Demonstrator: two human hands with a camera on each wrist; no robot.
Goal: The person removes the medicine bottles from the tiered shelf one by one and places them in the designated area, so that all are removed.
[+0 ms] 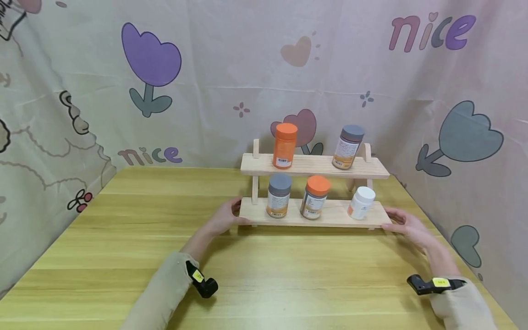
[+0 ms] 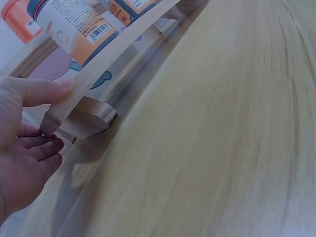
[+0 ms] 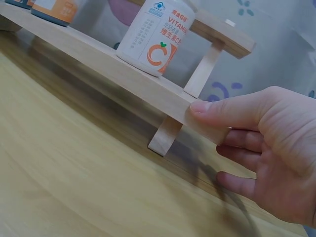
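Note:
A two-tier wooden shelf [image 1: 257,211] stands at the back of the table, carrying several pill bottles. My left hand [image 1: 224,217] grips the left end of its lower board, thumb on the front edge and fingers curled beneath, as the left wrist view shows. At the opposite end, my right hand [image 1: 411,229] holds the same board between thumb and fingers. The lower board bears a grey-capped bottle [image 1: 278,197], an orange-capped bottle [image 1: 315,198] and a white vitamin C bottle [image 3: 154,37]. Above them are an all-orange bottle [image 1: 284,146] and another grey-capped bottle [image 1: 348,147].
The wooden table [image 1: 288,279] extends in front of the shelf and to its left. A printed cloth [image 1: 214,59] hangs behind and along both sides, close to the right hand. Each sleeve has a black wrist camera [image 1: 205,285] strapped on.

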